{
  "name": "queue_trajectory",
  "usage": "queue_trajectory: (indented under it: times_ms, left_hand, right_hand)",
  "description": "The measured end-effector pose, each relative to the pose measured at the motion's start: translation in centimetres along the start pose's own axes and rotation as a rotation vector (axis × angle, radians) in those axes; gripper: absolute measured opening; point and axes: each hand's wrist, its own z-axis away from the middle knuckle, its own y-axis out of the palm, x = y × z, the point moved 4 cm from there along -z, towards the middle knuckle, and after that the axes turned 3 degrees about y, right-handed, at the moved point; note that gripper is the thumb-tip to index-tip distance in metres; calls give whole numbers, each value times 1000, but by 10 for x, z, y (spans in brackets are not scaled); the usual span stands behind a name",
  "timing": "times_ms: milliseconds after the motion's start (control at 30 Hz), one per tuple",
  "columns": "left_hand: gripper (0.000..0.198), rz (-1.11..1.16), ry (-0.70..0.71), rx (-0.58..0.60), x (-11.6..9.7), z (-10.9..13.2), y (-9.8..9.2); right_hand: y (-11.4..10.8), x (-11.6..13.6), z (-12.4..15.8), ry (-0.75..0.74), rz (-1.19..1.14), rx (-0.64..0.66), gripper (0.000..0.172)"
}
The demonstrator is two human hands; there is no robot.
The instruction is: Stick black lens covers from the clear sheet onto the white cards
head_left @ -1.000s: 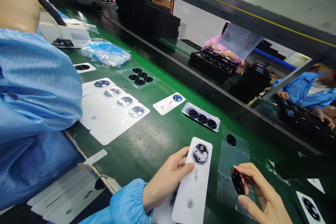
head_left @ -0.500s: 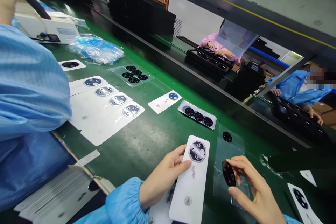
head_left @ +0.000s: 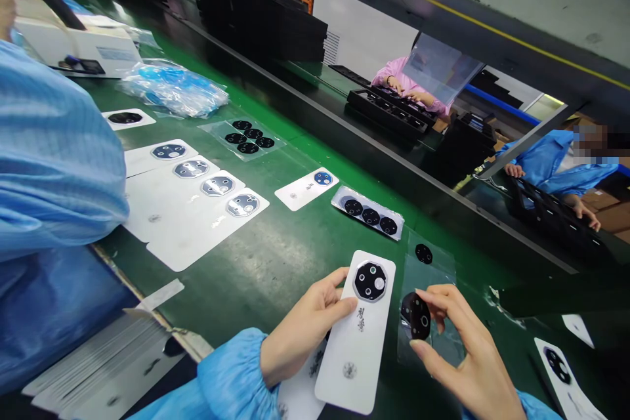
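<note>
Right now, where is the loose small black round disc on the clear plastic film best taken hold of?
Likely its thin rim, pinched from above on opposite edges: the small black round disc lies flat on the clear plastic film, and the right hand holds a similar black disc edgewise.

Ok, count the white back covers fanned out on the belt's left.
4, overlapping diagonally: farthest cover, second cover, third cover, nearest cover. Others may hide beneath.

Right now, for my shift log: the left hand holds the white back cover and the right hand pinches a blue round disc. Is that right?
Not quite: the disc in the right hand is black, not blue, as the head view shows. The left hand does hold the white back cover.
</note>
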Motion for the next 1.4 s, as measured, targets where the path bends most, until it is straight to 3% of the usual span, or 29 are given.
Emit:
queue_trajectory:
  times_ms: [567,867,1400]
  left_hand:
    - [47,4,-4,11,2,-2,0]
    - [61,15,10,30,2,0,6]
    - [60,-10,10,34,3,1,8]
  right_hand:
    - [0,2,-6,24,-3,-10,28]
    - [20,14,-24,2,91,5,30]
    - [37,17,-30,54,31,102,30]
